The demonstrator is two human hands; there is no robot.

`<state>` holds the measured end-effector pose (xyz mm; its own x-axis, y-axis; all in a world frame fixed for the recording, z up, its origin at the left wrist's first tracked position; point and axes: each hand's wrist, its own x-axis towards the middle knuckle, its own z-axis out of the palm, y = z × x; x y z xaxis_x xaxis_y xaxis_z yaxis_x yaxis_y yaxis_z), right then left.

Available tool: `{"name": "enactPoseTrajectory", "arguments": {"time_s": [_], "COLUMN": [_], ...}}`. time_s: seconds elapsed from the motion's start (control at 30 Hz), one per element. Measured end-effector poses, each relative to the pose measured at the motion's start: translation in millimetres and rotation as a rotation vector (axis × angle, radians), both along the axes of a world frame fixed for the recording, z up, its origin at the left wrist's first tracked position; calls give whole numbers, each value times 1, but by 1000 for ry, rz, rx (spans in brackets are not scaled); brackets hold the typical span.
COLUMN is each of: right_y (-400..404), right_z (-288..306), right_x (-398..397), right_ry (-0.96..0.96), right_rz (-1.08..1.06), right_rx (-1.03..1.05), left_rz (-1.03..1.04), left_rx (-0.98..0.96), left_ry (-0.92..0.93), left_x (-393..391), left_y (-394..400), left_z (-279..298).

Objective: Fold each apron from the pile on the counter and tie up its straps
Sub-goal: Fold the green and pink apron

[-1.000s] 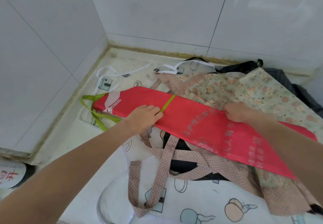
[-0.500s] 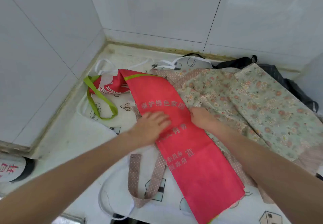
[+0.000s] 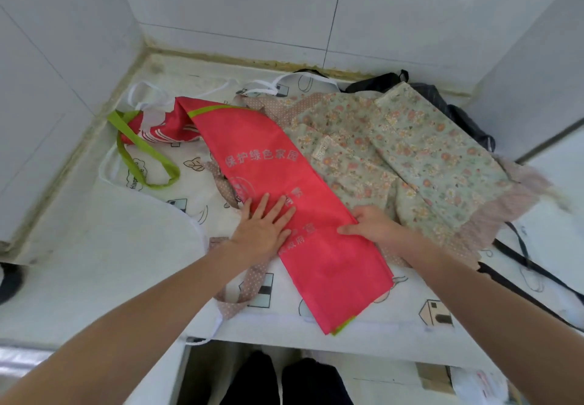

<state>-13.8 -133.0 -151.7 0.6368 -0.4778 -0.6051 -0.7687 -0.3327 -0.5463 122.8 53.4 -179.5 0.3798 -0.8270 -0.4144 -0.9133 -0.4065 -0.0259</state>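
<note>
A red apron (image 3: 328, 265) with pale printed characters lies folded into a long strip, running from the back left to the counter's front edge. Its green neck strap (image 3: 143, 155) loops out at the back left. My left hand (image 3: 264, 229) presses flat on the strip's left side, fingers spread. My right hand (image 3: 371, 226) rests at the strip's right edge with its thumb on the red cloth and its fingers on the floral apron (image 3: 420, 158) beside it. A white cartoon-print apron (image 3: 177, 180) lies under everything.
A polka-dot strap (image 3: 249, 281) snakes out under my left wrist. Dark aprons (image 3: 467, 120) sit at the back right, with black straps (image 3: 531, 275) trailing toward the front right. Tiled walls (image 3: 237, 9) close in the back and both sides. The counter's front edge (image 3: 316, 346) is near.
The red strip swung from lying crosswise to running front to back. Both hands moved toward the front along it, and my left hand now lies flat with fingers spread.
</note>
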Motion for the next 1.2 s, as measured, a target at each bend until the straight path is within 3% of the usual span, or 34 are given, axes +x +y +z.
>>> {"name": "enactPoseTrajectory", "arguments": {"time_s": [0.13, 0.23, 0.5, 0.77, 0.93, 1.07, 1.2], "right_y": [13, 23, 37, 23, 23, 23, 22], "right_z": [-6, -17, -12, -12, -11, -14, -18], "right_x": [-12, -15, -45, -78, -74, -75, -78], "right_ry": [56, -7, -182, -200, -202, -253, -245], "right_rz": [0, -31, 99, 161, 210, 169, 104], "right_rx": [-74, -5, -2, -124, -108, -20, 115], "left_rz": [-3, -6, 85, 165, -91, -70, 57], "left_rx": [-164, -292, -355, -810, -758, -718, -764], "left_ry": [-74, -106, -125, -178, -172, 30, 77], "left_x": [-25, -49, -103, -121, -127, -136, -141], "left_y": [14, 33, 60, 70, 91, 85, 83], "left_z": [3, -6, -30, -23, -30, -28, -25]}}
